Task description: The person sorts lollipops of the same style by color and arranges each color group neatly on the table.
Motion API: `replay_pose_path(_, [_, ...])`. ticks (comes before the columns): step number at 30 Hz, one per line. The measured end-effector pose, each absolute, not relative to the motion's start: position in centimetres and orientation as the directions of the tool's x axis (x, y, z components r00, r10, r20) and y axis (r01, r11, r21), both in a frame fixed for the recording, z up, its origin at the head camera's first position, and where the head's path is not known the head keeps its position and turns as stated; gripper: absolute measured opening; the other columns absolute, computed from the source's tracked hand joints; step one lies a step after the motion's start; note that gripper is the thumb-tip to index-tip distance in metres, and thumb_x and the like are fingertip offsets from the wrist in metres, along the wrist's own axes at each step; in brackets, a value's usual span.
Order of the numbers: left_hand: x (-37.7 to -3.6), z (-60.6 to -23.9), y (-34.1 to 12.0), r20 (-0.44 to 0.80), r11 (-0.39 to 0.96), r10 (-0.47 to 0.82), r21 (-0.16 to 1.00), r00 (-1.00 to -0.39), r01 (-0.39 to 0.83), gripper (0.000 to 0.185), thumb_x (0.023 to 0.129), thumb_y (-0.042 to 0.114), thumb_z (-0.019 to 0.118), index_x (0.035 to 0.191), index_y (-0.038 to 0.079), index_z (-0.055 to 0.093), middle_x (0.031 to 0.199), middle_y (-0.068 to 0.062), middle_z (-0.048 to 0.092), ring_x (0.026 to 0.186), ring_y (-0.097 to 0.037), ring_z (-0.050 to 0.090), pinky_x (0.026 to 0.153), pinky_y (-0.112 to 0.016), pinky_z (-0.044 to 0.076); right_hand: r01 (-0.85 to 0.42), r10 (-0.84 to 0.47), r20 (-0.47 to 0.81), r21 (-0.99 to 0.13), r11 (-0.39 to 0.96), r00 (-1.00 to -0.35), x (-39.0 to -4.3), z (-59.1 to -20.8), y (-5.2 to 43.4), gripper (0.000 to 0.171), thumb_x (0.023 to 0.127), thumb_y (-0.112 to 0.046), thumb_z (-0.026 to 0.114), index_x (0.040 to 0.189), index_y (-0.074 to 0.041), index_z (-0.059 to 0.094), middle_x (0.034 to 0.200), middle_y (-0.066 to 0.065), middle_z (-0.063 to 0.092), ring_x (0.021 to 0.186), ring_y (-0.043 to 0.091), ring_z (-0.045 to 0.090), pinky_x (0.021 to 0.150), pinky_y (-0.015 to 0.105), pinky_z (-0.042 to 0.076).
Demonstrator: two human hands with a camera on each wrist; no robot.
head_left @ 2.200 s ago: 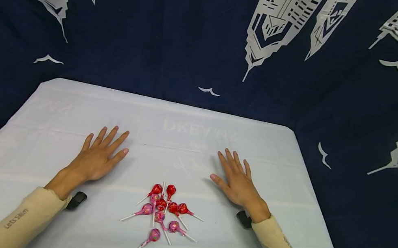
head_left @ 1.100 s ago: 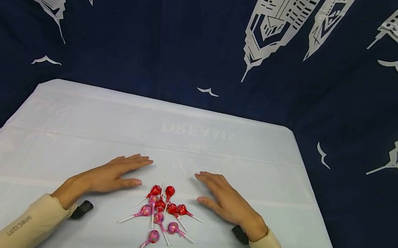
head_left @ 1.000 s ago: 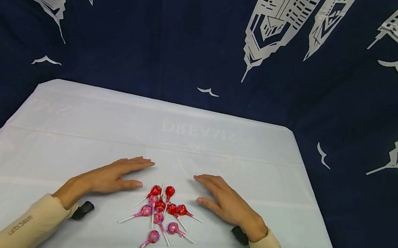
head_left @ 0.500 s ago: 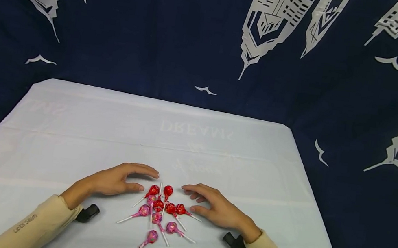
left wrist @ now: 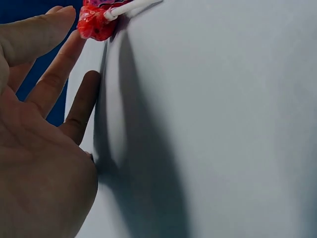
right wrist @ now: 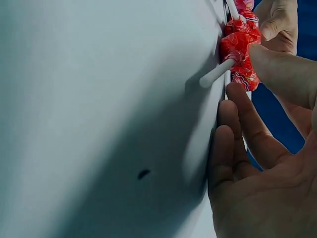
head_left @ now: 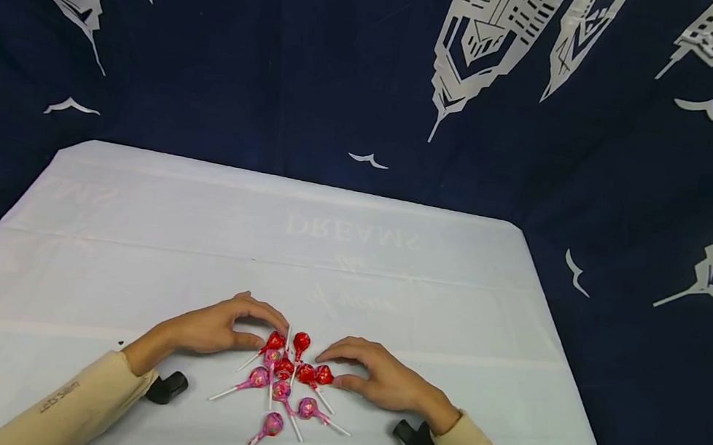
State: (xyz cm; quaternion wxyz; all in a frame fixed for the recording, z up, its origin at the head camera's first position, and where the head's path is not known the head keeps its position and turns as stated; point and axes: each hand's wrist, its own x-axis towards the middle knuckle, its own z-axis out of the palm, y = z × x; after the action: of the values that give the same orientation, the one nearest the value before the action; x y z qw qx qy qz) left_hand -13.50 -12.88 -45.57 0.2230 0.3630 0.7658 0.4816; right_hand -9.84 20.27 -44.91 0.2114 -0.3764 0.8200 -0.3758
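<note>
- While nothing has yet left the table, the work looks to be at its very start: nearest the person, a pink lollipop (head_left: 273,424) lies alone at the near end of the cluster, its stick pointing toward the near left, untouched.
- Just beyond it, the rest of the lollipop pile (head_left: 286,376) sits in the middle of the white tablecloth (head_left: 131,226), red and pink heads bunched, white sticks splayed outward; all of it appears undisturbed.
- At the pile's right edge, the right hand (head_left: 378,379) rests low on the cloth, fingers curled, thumb and forefinger closing about a red lollipop (head_left: 324,374); the right wrist view shows the thumb on the wrapper, so it seems pinched though not lifted.
- At the pile's far left edge, the left hand (head_left: 212,327) arches over another red lollipop head (head_left: 275,340), thumb and fingertips at it; the left wrist view shows a fingertip touching the wrapper, but I cannot tell whether the grip is complete.
- Farthest off, the dark backdrop with printed buildings (head_left: 483,39) hangs behind the table.
- In my judgement, picking up is begun; everything else remains.
</note>
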Motion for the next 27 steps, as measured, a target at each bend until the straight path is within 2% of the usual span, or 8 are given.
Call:
replay_pose_path(8, [-13.52, -46.08, -12.54, -0.003, 0.283, 0.761, 0.902, -0.648, 0.327, 0.029, 0.092, 0.010, 0.071, 0.120, 0.020, 0.070, 0.122, 0.007, 0.070, 0.123, -0.008, 0.057, 0.118, -0.065, -0.008, -0.442, -0.769, -0.073, -0.782, 0.439, -0.635, -9.92, -44.61, 19.82, 0.035, 0.096, -0.019, 0.068, 0.131, -0.020, 0.064, 0.130, -0.008, 0.064, 0.121, 0.010, 0.057, 0.104, 0.034, 0.046])
replay_pose_path(12, [-13.50, -46.39, -12.39, 0.000, 0.288, 0.755, 0.898, -0.656, 0.332, 0.028, 0.092, 0.011, 0.071, 0.118, 0.021, 0.070, 0.119, 0.008, 0.070, 0.121, -0.008, 0.058, 0.118, -0.064, -0.007, -0.465, -0.771, -0.070, -0.762, 0.450, -0.632, -9.83, -44.64, 19.62, 0.034, 0.096, -0.018, 0.069, 0.129, -0.022, 0.066, 0.127, -0.009, 0.065, 0.120, 0.008, 0.057, 0.103, 0.033, 0.043])
replay_pose_path(15, [-13.45, -46.41, -12.22, -0.011, 0.310, 0.740, 0.893, -0.673, 0.325, 0.027, 0.092, 0.012, 0.071, 0.117, 0.022, 0.070, 0.118, 0.009, 0.070, 0.121, -0.012, 0.058, 0.118, -0.064, -0.006, -0.480, -0.770, -0.064, -0.748, 0.458, -0.635, -9.74, -44.63, 19.55, 0.032, 0.095, -0.018, 0.070, 0.127, -0.023, 0.067, 0.126, -0.011, 0.066, 0.118, 0.007, 0.057, 0.101, 0.033, 0.043])
replay_pose_path(19, [-13.33, -46.25, -11.95, -0.042, 0.342, 0.713, 0.892, -0.700, 0.295, 0.025, 0.092, 0.015, 0.072, 0.115, 0.024, 0.071, 0.116, 0.012, 0.070, 0.123, -0.023, 0.049, 0.119, -0.062, -0.003, -0.484, -0.763, -0.065, -0.738, 0.470, -0.643, -9.64, -44.61, 19.49, 0.030, 0.094, -0.019, 0.071, 0.124, -0.024, 0.068, 0.124, -0.011, 0.066, 0.117, 0.007, 0.057, 0.101, 0.033, 0.043])
replay_pose_path(21, [-13.30, -46.16, -11.86, -0.051, 0.347, 0.708, 0.894, -0.704, 0.284, 0.024, 0.091, 0.015, 0.073, 0.114, 0.024, 0.072, 0.116, 0.012, 0.070, 0.123, -0.024, 0.046, 0.119, -0.061, -0.003, -0.481, -0.760, -0.068, -0.738, 0.474, -0.646, -9.62, -44.60, 19.45, 0.029, 0.094, -0.019, 0.071, 0.122, -0.024, 0.068, 0.123, -0.012, 0.066, 0.116, 0.007, 0.057, 0.102, 0.033, 0.042])
replay_pose_path(27, [-13.36, -46.17, -11.88, -0.035, 0.337, 0.725, 0.889, -0.688, 0.310, 0.023, 0.091, 0.014, 0.073, 0.113, 0.021, 0.073, 0.115, 0.011, 0.071, 0.119, -0.015, 0.056, 0.118, -0.062, -0.005, -0.480, -0.758, -0.069, -0.736, 0.478, -0.649, -9.71, -44.58, 19.39, 0.028, 0.093, -0.020, 0.072, 0.120, -0.024, 0.068, 0.121, -0.013, 0.067, 0.115, 0.005, 0.057, 0.100, 0.032, 0.043])
